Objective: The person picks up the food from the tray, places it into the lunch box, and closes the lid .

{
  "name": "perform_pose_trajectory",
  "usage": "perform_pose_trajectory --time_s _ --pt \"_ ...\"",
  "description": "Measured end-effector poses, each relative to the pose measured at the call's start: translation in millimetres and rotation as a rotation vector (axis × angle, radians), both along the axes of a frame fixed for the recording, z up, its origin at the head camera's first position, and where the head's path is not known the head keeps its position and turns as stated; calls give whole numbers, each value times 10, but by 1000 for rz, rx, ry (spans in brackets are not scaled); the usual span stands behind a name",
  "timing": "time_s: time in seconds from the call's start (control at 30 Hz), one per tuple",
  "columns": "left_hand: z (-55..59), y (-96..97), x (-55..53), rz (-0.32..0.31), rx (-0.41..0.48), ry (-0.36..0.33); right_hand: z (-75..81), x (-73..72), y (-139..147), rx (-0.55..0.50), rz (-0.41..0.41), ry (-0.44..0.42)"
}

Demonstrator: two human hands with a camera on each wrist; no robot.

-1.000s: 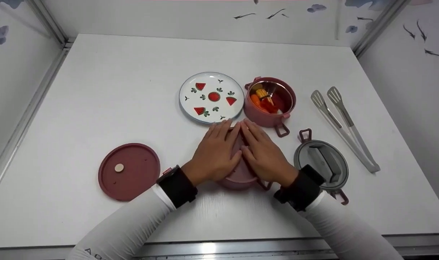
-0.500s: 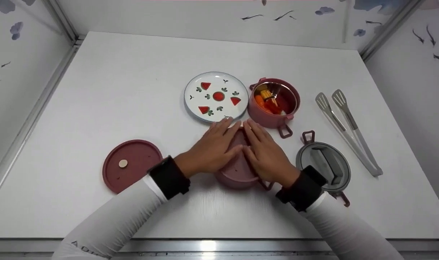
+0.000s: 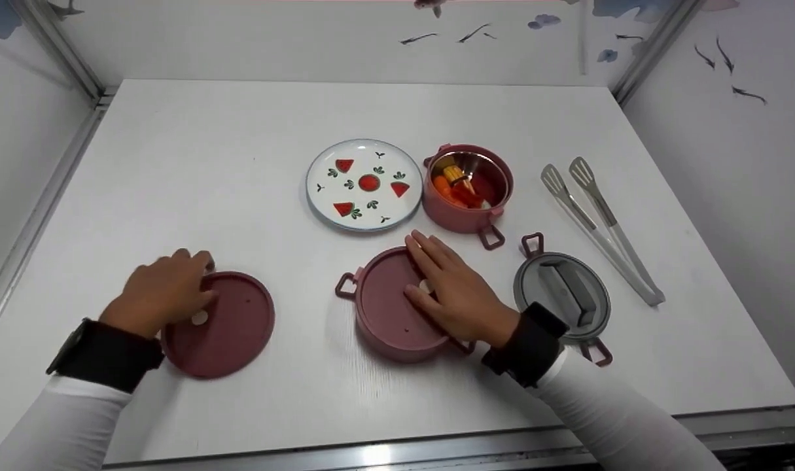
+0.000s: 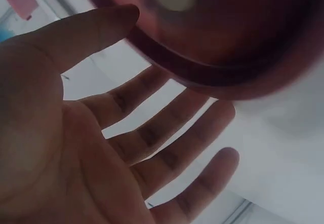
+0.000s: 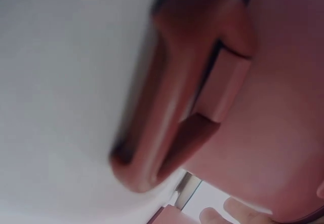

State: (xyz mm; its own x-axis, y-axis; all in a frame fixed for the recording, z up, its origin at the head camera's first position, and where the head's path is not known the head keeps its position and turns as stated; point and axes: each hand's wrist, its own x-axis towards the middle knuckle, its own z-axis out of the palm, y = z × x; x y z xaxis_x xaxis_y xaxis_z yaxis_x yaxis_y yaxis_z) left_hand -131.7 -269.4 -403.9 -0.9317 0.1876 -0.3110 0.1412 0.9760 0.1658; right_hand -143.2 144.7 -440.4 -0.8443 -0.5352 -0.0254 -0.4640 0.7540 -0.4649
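My left hand (image 3: 165, 291) pinches the rim of a round dark red lid (image 3: 237, 333) at the left of the table. In the left wrist view the thumb lies over the lid (image 4: 212, 77), while some fingertips pass behind its edge. A pale round knob (image 3: 199, 318) shows on this lid. My right hand (image 3: 456, 297) rests flat, fingers straight, on the matching lid (image 3: 384, 301) of a covered red pot (image 3: 397, 352). One pot handle (image 5: 172, 102) fills the right wrist view beside the pot's wall.
Behind the covered pot stand a white watermelon-patterned plate (image 3: 338, 190) and an uncovered red pot (image 3: 459, 219) holding toy-like corn and other food pieces. Grey lid (image 3: 534, 288) with red handles lies right of my right hand; metal tongs (image 3: 610, 248) lie farther right.
My left hand has left the covered pot and moved left to the loose red lid, taking its rim. The right hand stays on the pot's lid. The head view has shifted slightly.
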Motion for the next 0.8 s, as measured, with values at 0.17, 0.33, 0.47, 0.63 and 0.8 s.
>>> perform_pose_trajectory --time_s 0.17,0.33,0.47,0.63,0.8 --pt "-112 -179 52 38 71 -36 0 5 3 -14 -10 -9" --pt "-154 -190 72 36 114 -73 11 8 6 -23 -13 -17" --pt "-123 -180 52 31 132 -77 26 14 0 -27 -14 -13" --pt "21 -158 -51 34 119 -18 40 6 9 -47 -3 -34" --pt "233 33 -278 51 201 72 178 -94 84 -140 -8 -151"
